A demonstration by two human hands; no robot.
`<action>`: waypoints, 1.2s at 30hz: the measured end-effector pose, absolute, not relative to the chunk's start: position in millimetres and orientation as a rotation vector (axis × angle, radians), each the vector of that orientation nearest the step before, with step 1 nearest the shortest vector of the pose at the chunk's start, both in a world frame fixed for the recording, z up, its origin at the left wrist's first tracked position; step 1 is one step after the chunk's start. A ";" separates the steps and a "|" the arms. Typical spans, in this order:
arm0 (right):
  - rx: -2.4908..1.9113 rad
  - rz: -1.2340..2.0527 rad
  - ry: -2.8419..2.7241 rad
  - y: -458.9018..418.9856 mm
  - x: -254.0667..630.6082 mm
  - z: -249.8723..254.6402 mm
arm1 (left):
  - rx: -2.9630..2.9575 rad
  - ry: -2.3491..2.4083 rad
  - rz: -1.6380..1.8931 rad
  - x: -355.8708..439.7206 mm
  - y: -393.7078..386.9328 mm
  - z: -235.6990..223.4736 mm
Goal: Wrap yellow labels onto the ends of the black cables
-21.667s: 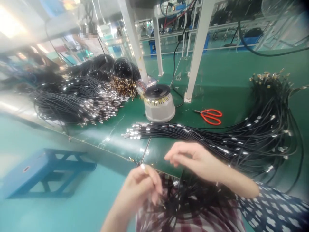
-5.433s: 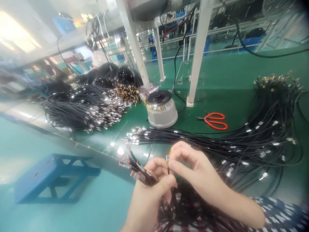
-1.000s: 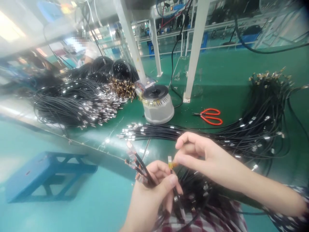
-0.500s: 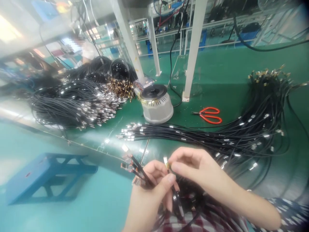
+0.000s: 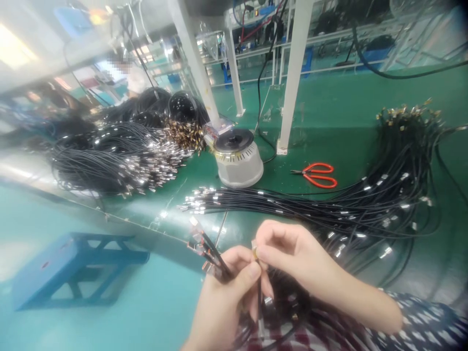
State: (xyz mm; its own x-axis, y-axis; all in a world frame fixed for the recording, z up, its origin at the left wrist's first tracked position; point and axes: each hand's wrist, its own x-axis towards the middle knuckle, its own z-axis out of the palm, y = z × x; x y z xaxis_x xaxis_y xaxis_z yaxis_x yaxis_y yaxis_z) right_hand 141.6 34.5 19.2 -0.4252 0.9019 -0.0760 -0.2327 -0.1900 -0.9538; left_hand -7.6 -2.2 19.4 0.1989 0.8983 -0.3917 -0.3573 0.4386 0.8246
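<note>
My left hand (image 5: 230,287) is closed around a bunch of black cables (image 5: 215,256) whose stripped, coppery and silvery ends stick out to the upper left. Between its thumb and fingers stands one more black cable (image 5: 260,292), its end pointing up. The fingertips of my right hand (image 5: 285,248) pinch the small metal connector (image 5: 255,249) at that cable's top; the fingers partly hide it. More black cables lie in a dark tangle on my lap, over a checked cloth (image 5: 292,341).
A long bundle of black cables (image 5: 278,202) lies across the green bench (image 5: 329,112). Orange-handled scissors (image 5: 318,175) rest beside a grey round device (image 5: 239,168). Cable coils (image 5: 95,161) are piled at left. A blue stool (image 5: 54,273) stands on the floor; a person (image 5: 135,80) is behind.
My right fingertips have closed in over the connector, covering more of it. The right forearm has shifted slightly left. The cable in my left fingers now stands more upright.
</note>
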 end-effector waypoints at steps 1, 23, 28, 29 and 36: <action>-0.931 1.624 -1.274 31.9 140.5 20.5 | 0.656 1.021 0.974 -8.1 -1.7 19.1; -0.319 1.837 -1.435 49.6 146.9 25.4 | 0.796 0.601 0.771 -28.5 16.7 -3.9; -0.539 1.246 -1.973 32.7 150.1 42.5 | 0.698 0.629 0.809 -34.9 22.5 -11.6; -0.603 1.030 -2.061 26.7 148.5 41.2 | 0.670 0.630 0.833 -34.5 24.5 -10.8; -0.522 0.116 -2.153 -0.9 118.8 -16.0 | 0.545 0.646 0.962 -30.7 32.9 1.0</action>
State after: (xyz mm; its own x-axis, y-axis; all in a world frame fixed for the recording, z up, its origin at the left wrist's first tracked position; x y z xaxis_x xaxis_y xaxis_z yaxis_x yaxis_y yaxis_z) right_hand 118.8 -0.9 -16.0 -0.5145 0.4080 0.7542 0.3244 0.9068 -0.2693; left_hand -30.7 32.9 1.0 0.4157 0.8730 -0.2551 -0.5665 0.4680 0.6782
